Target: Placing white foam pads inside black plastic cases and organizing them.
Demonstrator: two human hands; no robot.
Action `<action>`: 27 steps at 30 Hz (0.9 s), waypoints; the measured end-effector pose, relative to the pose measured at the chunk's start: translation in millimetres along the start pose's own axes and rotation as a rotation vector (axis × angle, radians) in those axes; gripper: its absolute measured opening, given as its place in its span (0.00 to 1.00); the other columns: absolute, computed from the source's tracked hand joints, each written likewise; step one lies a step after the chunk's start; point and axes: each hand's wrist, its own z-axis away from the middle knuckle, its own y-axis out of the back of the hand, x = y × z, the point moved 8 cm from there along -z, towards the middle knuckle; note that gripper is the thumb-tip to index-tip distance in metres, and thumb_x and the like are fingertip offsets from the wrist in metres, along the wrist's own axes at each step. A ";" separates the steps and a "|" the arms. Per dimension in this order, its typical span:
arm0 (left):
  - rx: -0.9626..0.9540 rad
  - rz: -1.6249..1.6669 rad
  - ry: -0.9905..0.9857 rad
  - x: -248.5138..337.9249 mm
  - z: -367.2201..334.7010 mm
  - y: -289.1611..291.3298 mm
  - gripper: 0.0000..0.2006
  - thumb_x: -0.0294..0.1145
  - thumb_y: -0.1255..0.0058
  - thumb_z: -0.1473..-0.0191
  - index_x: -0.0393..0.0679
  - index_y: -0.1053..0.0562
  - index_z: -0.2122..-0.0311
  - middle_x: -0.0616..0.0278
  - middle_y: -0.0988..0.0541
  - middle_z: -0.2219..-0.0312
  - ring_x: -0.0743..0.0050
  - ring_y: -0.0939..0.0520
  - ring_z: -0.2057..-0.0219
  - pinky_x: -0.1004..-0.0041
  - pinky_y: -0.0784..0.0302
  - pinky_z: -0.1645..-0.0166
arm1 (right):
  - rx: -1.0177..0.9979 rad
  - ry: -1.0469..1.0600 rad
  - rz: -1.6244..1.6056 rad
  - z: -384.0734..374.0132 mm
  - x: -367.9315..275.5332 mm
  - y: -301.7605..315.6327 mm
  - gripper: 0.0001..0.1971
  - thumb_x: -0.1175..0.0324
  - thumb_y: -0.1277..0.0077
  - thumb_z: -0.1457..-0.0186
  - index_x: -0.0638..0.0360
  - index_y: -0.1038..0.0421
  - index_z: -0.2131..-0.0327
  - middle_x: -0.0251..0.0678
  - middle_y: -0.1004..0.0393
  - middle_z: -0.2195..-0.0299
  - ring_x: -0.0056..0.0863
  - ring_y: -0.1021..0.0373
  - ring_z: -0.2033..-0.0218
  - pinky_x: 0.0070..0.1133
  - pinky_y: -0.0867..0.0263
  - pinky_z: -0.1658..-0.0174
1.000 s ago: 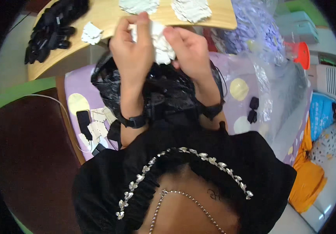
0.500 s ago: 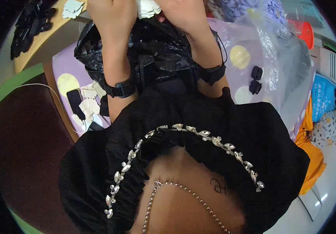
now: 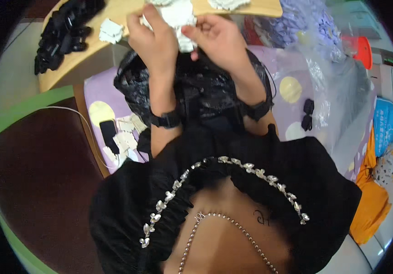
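1. Grip: left hand [image 3: 156, 44] and right hand [image 3: 223, 44] both pinch white pieces [image 3: 178, 16].
2. These appear at the worktop's [image 3: 119, 8] near edge.
3. Partly out of view before, they show again, still held; handling seems ongoing.

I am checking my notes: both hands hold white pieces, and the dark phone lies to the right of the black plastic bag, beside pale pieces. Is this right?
Wrong side: the dark phone lies left of the black plastic bag, as the head view shows. The left hand and right hand hold white pieces, and pale pieces lie beside the phone.
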 end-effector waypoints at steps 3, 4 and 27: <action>0.016 -0.079 0.037 -17.3 -11.4 29.9 0.15 0.38 0.57 0.44 0.34 0.33 0.72 0.57 0.28 0.83 0.78 0.31 0.80 0.74 0.34 0.74 | -0.052 -0.044 0.051 -0.6 10.5 -37.2 0.11 0.68 0.49 0.48 0.67 0.33 0.64 0.30 0.30 0.78 0.12 0.36 0.84 0.10 0.40 0.84; -0.014 -0.055 0.128 -20.4 -9.0 21.5 0.15 0.38 0.59 0.43 0.34 0.34 0.72 0.54 0.28 0.82 0.75 0.31 0.80 0.72 0.34 0.74 | -0.023 -0.055 0.052 -0.4 9.8 -30.1 0.13 0.69 0.49 0.48 0.67 0.35 0.62 0.30 0.30 0.77 0.12 0.36 0.83 0.11 0.38 0.82; 0.016 -0.443 0.222 -40.9 -62.9 65.8 0.13 0.41 0.53 0.48 0.39 0.31 0.69 0.55 0.28 0.84 0.59 0.27 0.81 0.64 0.33 0.76 | -0.063 0.142 0.811 -135.6 -36.0 -55.9 0.19 0.57 0.55 0.46 0.67 0.34 0.77 0.39 0.36 0.87 0.24 0.41 0.86 0.23 0.43 0.80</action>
